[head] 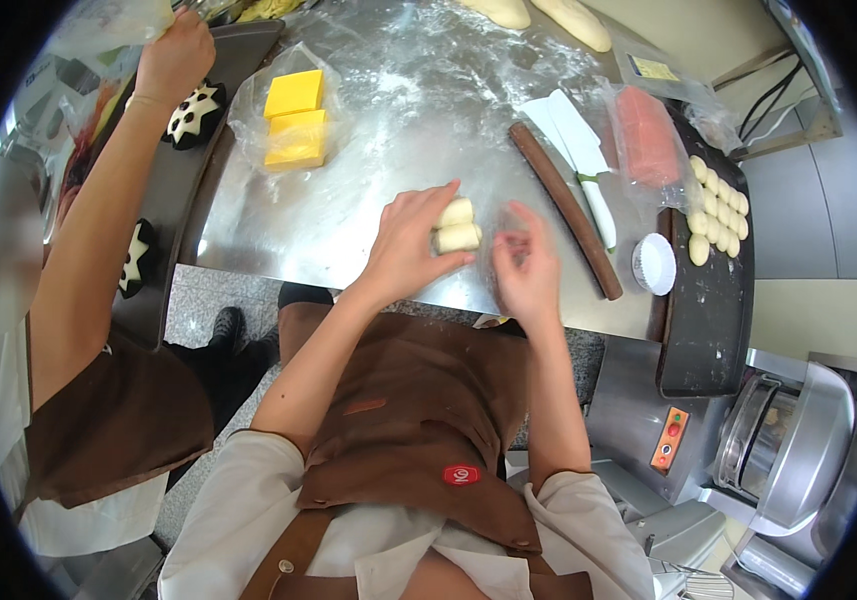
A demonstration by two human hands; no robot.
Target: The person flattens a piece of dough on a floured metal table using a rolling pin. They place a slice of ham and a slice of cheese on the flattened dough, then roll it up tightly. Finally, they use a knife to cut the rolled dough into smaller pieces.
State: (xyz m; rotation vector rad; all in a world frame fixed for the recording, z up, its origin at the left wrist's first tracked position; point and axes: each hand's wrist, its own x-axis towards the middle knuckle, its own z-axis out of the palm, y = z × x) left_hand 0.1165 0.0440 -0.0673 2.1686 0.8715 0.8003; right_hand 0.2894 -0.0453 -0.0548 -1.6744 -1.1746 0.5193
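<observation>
Two short rolls of pale dough (457, 238) lie side by side on the floured steel table (398, 150), close to its front edge. Around their left side curves my left hand (415, 241), fingers behind them and thumb in front; whether it grips them is unclear. My right hand (524, 262) is a little to the right of the rolls, blurred, with fingers bent and apart and no object visible in it. To its right lie a brown wooden rolling pin (565, 210) and a knife with a white handle (597, 206).
Yellow cheese slices (295, 139) sit in plastic at the left; a bagged pink block (647, 139) and a white paper cup (653, 264) are at the right. A black tray (706, 330) holds several dough balls (717, 210). A co-worker's arm (109, 217) reaches over the left tray (165, 247).
</observation>
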